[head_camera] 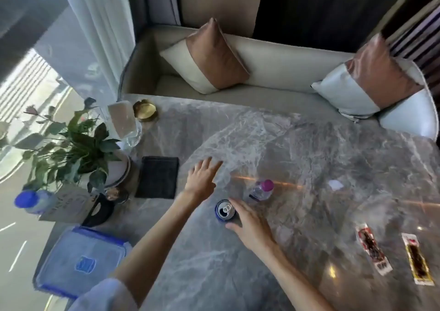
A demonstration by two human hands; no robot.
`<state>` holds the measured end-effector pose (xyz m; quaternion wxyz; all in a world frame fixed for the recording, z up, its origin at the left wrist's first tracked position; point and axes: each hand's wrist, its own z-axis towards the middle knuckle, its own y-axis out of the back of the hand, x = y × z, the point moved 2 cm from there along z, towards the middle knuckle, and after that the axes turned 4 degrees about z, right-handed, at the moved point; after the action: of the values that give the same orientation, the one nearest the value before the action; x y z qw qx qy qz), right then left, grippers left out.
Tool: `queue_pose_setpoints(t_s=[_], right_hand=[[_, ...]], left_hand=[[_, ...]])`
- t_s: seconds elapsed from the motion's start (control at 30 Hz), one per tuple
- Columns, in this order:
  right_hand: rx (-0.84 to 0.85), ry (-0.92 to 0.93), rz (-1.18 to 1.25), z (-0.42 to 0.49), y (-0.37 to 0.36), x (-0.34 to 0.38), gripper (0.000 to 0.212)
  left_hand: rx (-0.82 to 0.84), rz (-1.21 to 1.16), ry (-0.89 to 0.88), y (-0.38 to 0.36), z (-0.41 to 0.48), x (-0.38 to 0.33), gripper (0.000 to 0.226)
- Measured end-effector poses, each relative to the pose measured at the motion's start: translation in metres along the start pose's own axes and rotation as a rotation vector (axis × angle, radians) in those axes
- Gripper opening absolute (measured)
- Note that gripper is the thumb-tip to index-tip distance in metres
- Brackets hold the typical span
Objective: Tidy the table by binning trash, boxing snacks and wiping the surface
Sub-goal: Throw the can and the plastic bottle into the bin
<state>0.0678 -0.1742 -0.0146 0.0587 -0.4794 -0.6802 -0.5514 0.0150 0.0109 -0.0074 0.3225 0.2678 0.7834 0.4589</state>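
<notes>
An opened blue drink can (225,210) stands near the middle of the grey marble table (309,148). My right hand (250,225) reaches around its right side, fingers spread and touching or almost touching it. My left hand (202,179) hovers open above the table, just beyond the can. A small clear bottle with a pink cap (262,190) lies behind the can. Two snack packets (373,251) (417,259) lie at the right. A dark folded cloth (158,177) lies at the left. A blue-lidded plastic box (78,260) sits at the near left edge.
A potted plant (78,148), a tissue box (121,120), a glass (134,135), a gold ashtray (145,110), a blue-capped bottle (31,201) and a card stand (69,203) crowd the left side. A white scrap (335,185) lies right of centre. A sofa with cushions (214,58) stands behind.
</notes>
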Motion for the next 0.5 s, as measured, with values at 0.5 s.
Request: queue_pose_setpoints(t_s=[0.5], right_hand=[[0.060, -0.002, -0.169, 0.016, -0.048, -0.003, 0.065]], left_hand=[[0.124, -0.111, -0.007, -0.072, 0.001, 0.018, 0.070]])
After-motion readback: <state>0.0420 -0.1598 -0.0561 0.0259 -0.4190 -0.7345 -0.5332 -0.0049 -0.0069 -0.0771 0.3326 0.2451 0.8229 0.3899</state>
